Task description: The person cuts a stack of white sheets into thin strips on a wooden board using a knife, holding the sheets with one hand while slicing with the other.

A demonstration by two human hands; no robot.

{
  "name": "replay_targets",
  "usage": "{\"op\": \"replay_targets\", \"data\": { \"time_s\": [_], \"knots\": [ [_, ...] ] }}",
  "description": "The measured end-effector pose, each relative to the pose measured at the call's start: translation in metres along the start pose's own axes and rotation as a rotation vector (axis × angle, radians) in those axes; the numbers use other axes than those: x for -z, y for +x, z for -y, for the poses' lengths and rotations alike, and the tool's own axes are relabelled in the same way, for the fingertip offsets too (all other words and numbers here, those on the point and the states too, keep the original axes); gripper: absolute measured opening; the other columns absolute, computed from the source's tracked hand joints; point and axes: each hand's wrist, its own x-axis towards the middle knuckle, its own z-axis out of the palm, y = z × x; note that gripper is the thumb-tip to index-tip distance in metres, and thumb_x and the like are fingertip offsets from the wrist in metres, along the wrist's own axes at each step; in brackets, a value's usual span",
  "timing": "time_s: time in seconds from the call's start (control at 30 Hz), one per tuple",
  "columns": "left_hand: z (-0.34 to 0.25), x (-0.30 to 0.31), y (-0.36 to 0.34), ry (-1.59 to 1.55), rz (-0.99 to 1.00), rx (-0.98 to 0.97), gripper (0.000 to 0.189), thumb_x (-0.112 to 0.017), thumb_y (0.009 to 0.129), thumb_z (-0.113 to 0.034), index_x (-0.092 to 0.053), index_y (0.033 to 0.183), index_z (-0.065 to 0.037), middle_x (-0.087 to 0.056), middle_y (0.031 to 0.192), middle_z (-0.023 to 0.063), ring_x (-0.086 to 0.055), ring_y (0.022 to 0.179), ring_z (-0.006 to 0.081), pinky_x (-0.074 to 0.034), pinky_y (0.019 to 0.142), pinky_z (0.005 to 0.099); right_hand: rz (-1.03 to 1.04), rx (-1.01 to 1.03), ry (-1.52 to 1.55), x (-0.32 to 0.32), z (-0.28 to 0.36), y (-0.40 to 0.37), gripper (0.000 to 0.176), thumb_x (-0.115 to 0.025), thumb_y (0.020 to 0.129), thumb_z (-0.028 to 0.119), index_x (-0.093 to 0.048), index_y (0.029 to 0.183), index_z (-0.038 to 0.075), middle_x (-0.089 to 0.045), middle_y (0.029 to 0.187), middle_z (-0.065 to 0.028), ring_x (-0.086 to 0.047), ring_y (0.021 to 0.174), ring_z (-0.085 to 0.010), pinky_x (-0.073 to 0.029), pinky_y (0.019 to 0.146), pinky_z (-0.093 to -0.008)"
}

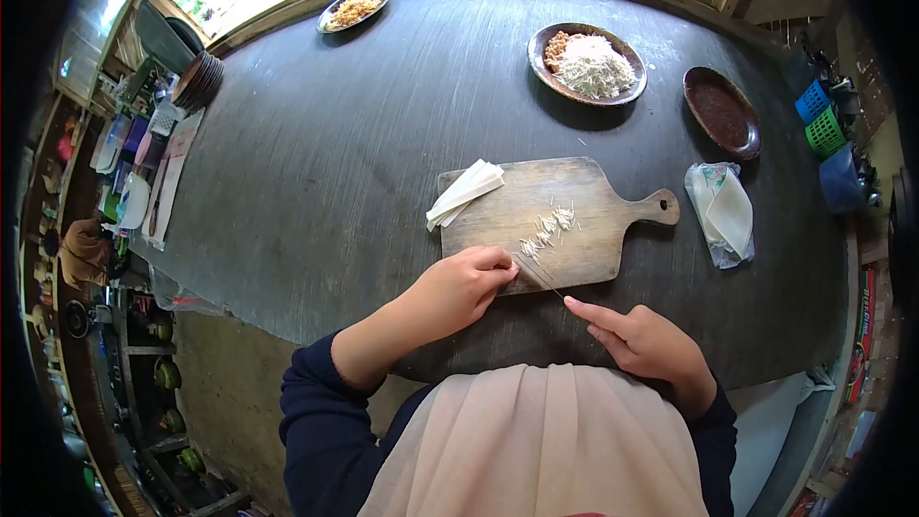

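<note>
A wooden cutting board (584,191) with a handle lies on the dark table in front of me. My right hand (639,337) is closed around a knife (541,273), whose thin blade reaches over the board's near edge. Beside the blade, my left hand (469,282) has its fingers curled and pressed down at the board's edge; a small pale piece seems to be under the fingertips, mostly hidden. Thin white shreds (550,227) lie in small clumps on the wood. At the board's left corner rests a stack of flat white strips (466,193).
A plate (637,91) heaped with white shreds and orange-brown bits stands at the back. Farther left is a plate of orange food (352,11). An oval brown dish (720,113) and a plastic packet of white sheets (720,215) lie right. Stacked plates (198,81) stand far left.
</note>
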Motion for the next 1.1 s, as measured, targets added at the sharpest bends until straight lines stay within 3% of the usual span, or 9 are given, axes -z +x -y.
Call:
{"op": "replay_targets", "data": {
  "time_s": [0.8, 1.1],
  "knots": [
    [-0.002, -0.002, -0.001, 0.036, -0.009, 0.003, 0.027, -0.065, 0.082, 0.004, -0.067, 0.109, 0.0, -0.063, 0.109, 0.0096, -0.063, 0.098, 0.0274, -0.053, 0.085, 0.0356, 0.08, -0.05, 0.045, 0.004, -0.002, -0.003, 0.048, -0.055, 0.098, 0.015, -0.048, 0.145, 0.025, -0.053, 0.058, -0.0195, -0.051, 0.045, -0.0334, -0.045, 0.052, -0.0409],
    [-0.002, 0.001, 0.0, 0.023, 0.005, 0.0, 0.028, -0.064, 0.083, 0.005, -0.067, 0.11, 0.0, -0.062, 0.109, 0.0094, -0.063, 0.096, 0.027, -0.053, 0.085, 0.0353, -0.011, -0.026, 0.004, 0.001, -0.002, 0.0, 0.049, -0.056, 0.097, 0.015, -0.048, 0.145, 0.024, -0.053, 0.058, -0.0193, -0.051, 0.045, -0.0336, -0.045, 0.051, -0.0408]
  ]
}}
